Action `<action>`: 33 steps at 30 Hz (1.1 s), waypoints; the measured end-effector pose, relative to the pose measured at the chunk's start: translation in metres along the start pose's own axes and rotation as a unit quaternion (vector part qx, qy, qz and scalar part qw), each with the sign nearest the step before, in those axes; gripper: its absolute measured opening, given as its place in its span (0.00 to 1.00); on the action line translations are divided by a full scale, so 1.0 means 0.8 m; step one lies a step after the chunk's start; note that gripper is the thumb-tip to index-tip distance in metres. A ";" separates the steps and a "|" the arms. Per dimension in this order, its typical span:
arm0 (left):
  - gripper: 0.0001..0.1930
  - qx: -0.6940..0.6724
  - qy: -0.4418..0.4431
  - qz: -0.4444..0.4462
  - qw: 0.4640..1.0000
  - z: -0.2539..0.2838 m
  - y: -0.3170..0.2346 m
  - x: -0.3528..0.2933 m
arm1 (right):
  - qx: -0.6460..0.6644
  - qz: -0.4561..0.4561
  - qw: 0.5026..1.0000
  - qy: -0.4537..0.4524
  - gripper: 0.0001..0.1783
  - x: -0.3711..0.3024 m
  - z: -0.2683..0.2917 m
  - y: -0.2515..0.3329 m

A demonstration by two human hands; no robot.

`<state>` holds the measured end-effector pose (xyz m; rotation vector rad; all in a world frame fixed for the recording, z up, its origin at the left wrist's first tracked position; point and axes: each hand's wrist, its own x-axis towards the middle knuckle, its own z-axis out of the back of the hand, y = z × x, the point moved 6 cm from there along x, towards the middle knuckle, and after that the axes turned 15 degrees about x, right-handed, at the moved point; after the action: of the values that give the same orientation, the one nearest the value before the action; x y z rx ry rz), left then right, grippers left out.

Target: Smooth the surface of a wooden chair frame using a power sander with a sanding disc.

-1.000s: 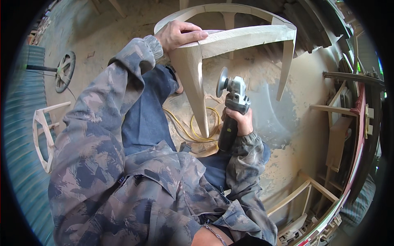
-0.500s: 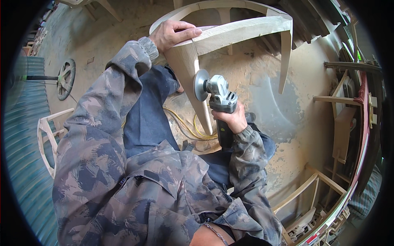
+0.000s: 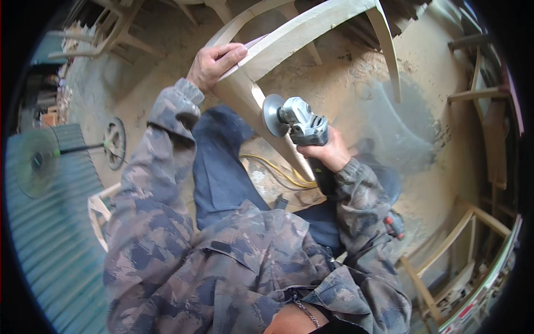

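At the near corner of the wooden frame (image 3: pixel 311 34), left hand (image 3: pixel 214 64) grasps the joint where rail meets near leg (image 3: pixel 239 96); fingers curl over the top, underside of grip hidden. Judged purpose: steadying the frame against push from the tool, with the hand kept above the disc's reach.

Frame location: directly ahead of the person, its near leg slanting down between the trouser legs (image 3: pixel 222 167). Likely reason: spread knees bring the leg within easy reach and leave room for the tool.

Right of the frame's near leg: right hand (image 3: pixel 332 150) clenched round the body of an angle grinder (image 3: pixel 306 122), head upward, dark handle running down under the palm. The disc (image 3: pixel 272 116) stands with its face turned to the leg's inner edge, overlapping it in view; light contact or a slight gap, cannot tell. The angle seems chosen to lay the disc along the edge rather than dig in. Whether the disc spins: cannot tell.

Behind the frame's lower leg end: yellow cord (image 3: pixel 260 157) on the floor, apparently clear of the disc.

Well left of the frame: fan (image 3: pixel 36 161), blades blurred, so probably running; perhaps placed to shift dust.

Right of the frame, toward the person's side: another wooden frame piece (image 3: pixel 445 242), set well apart, possibly to keep the working space free.
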<state>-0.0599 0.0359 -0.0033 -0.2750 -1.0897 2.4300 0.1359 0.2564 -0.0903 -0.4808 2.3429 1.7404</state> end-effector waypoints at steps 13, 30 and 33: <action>0.26 -0.001 -0.003 0.010 1.000 0.001 -0.010 -0.022 | 0.057 0.057 0.996 0.047 0.25 0.008 -0.013 0.006; 0.25 0.006 -0.007 -0.010 1.000 0.005 -0.010 -0.027 | 0.023 0.049 0.998 0.031 0.24 0.009 -0.004 -0.004; 0.26 0.001 -0.007 -0.008 1.000 0.003 -0.015 -0.027 | 0.093 0.028 0.995 0.039 0.23 0.008 -0.004 -0.003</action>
<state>-0.0380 0.0307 0.0075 -0.2481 -1.0913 2.4211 0.1309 0.2520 -0.0937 -0.4633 2.5657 1.5322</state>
